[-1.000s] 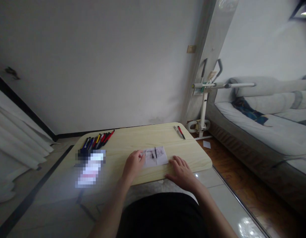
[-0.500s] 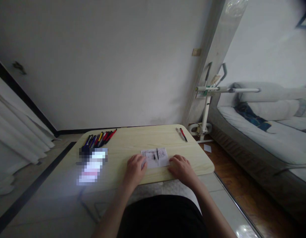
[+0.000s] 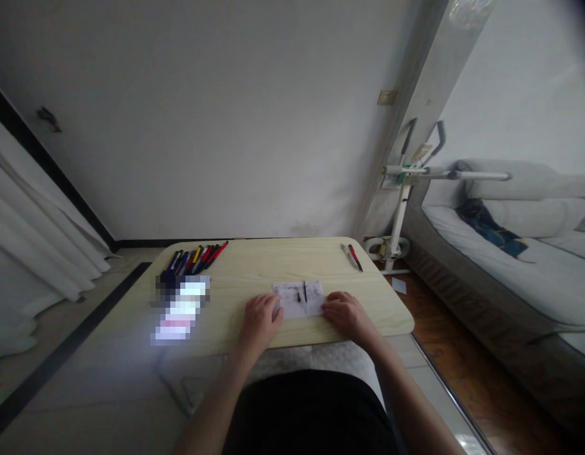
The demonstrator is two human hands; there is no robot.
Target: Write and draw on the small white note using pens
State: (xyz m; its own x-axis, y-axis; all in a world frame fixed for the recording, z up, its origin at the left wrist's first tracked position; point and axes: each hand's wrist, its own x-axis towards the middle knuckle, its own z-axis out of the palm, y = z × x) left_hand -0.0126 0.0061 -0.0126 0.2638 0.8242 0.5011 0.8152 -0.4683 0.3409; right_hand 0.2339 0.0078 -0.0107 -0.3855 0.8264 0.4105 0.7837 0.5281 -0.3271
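Head view, left hand (image 3: 261, 320), thumb spread, right hand (image 3: 345, 312), pinch unclear, both touching white paper (image 3: 292, 309)

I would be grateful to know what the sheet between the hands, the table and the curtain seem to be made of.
Sheet: probably paper, matt white; it looks thin and flat, with dark markings.
Table: wood or wood-look laminate, pale and smooth; grain shows, real or printed I cannot tell.
Curtain: likely cloth, white, matt, hanging in soft folds.
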